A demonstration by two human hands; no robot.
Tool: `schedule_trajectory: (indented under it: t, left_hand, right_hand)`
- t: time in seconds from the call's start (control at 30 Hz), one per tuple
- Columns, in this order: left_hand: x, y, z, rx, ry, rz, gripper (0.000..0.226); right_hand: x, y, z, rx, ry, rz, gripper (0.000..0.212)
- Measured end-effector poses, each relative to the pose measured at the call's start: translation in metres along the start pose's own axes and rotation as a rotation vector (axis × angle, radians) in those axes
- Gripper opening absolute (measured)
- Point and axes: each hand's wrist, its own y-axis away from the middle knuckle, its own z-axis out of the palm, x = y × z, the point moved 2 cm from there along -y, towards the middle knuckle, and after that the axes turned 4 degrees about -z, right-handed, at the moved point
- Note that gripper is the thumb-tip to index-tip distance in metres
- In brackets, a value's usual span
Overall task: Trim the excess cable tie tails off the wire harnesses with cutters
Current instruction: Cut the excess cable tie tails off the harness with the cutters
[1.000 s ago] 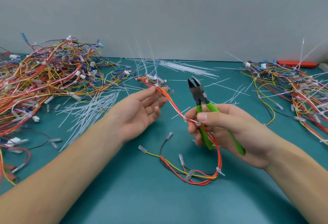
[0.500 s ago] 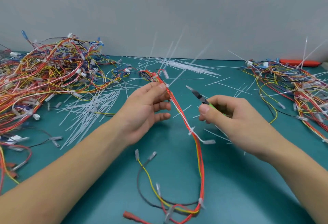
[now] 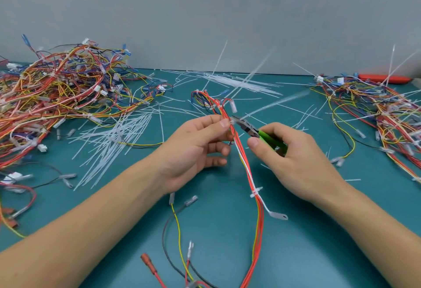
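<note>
both hands work at the harness (image 3: 245, 157): left hand (image 3: 193, 148) pinches it taut just beside the tie, right hand (image 3: 293, 157) clenches green cutters (image 3: 250, 128) (tips at the tail (image 3: 273, 104)) for a flush cut.

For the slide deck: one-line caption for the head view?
Left hand pinches red-orange wire harness while right hand brings green-handled cutters to a cable tie.

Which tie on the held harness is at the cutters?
The upper tie, by the left hand fingertips; the lower tie sits well below the cutters.
</note>
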Motion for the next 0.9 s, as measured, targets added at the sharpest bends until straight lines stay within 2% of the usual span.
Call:
schedule_trajectory:
  t: [0.13, 0.27, 0.43, 0.67, 0.8, 0.9]
  left_hand:
    - [-0.004, -0.0005, 0.0021, -0.023, 0.012, -0.011, 0.022]
    - [-0.0052, -0.0007, 0.0004, -0.036, 0.019, -0.025, 0.016]
    - [-0.0065, -0.0014, -0.0004, -0.036, 0.022, -0.041, 0.015]
    - [-0.0077, -0.0025, -0.0017, -0.08, 0.026, -0.052, 0.015]
    - [-0.0082, -0.0027, -0.0007, -0.066, 0.057, -0.064, 0.022]
    - [-0.0081, -0.0022, -0.0011, -0.059, 0.063, -0.074, 0.018]
  right_hand:
    - [-0.0029, 0.0014, 0.0023, -0.007, 0.002, -0.038, 0.023]
    - [-0.0018, 0.0013, 0.0026, 0.001, 0.066, -0.068, 0.027]
    - [-0.0026, -0.0003, 0.0034, 0.002, 0.156, -0.104, 0.043]
    - [0.0009, -0.0026, -0.0014, 0.032, 0.169, -0.104, 0.05]
    - [0.0017, -0.0021, 0.002, 0.039, 0.168, -0.101, 0.052]
    - [0.0028, -0.002, 0.0062, 0.026, 0.147, -0.088, 0.049]
